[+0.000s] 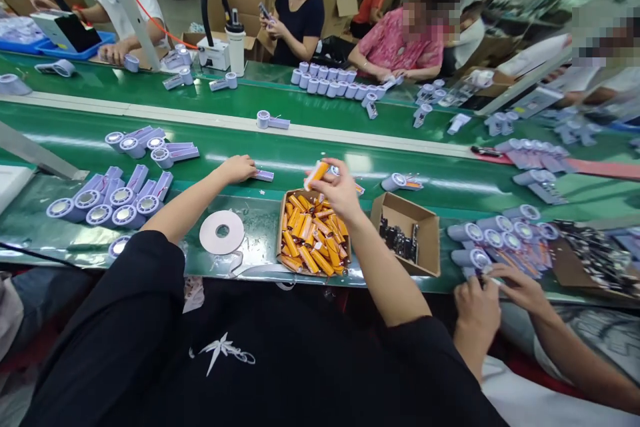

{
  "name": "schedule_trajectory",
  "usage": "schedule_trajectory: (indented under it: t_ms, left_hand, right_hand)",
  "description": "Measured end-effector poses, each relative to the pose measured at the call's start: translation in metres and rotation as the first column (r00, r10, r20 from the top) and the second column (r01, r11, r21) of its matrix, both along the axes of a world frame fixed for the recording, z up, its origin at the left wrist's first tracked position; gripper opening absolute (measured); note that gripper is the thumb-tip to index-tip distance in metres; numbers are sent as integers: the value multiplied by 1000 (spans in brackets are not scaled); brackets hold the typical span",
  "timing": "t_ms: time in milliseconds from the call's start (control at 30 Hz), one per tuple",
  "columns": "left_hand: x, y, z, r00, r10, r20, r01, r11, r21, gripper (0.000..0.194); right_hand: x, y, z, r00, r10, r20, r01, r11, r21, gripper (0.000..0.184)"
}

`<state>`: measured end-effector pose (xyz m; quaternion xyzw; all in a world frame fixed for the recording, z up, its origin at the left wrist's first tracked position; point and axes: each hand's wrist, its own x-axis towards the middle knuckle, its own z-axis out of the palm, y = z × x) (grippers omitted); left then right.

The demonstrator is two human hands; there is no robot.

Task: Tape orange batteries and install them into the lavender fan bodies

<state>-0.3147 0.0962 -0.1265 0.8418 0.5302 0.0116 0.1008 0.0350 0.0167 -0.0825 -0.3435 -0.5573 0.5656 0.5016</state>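
Observation:
My right hand is raised over the open cardboard box and pinches an orange cylindrical battery with a white patch on it. On the green work surface, my left hand is closed over the round end of a lavender handheld fan body, whose flat handle sticks out to the right. Several orange batteries fill the box below my right hand. Left of that box lies a roll of white tape. Partly behind my right hand, another fan piece shows.
A box of black parts stands to the right, near a co-worker's hands. Several fan bodies are grouped at left. One fan body with an orange battery lies farther right. People sit across the divider strip.

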Motion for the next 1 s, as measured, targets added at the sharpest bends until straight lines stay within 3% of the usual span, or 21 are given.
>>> schedule_trajectory:
  t_ms: [133,300,400,700,867,1000]
  left_hand:
    - [0,6,-2,999,19,42,-17,998,-55,26]
    - [10,-4,-13,964,253,77,-255,967,9,48]
    - [19,-4,-17,942,322,97,-324,946,12,45]
    - [34,1,-19,914,368,174,-366,930,-42,42]
    - [43,7,-24,900,378,215,-370,926,-80,42]
    - [50,8,-27,893,390,225,-379,921,-89,44]
  right_hand:
    - [-30,42,-14,950,121,287,-125,992,-4,71]
    - [-70,81,-24,817,121,564,-201,976,80,62]
    - [-89,95,-27,726,114,678,-265,956,123,56]
    - [-95,104,-38,351,20,936,-476,865,160,49]
    - [-93,101,-43,107,-45,993,-564,820,98,48]
    - [-101,97,-45,-30,-72,997,-601,799,39,49]
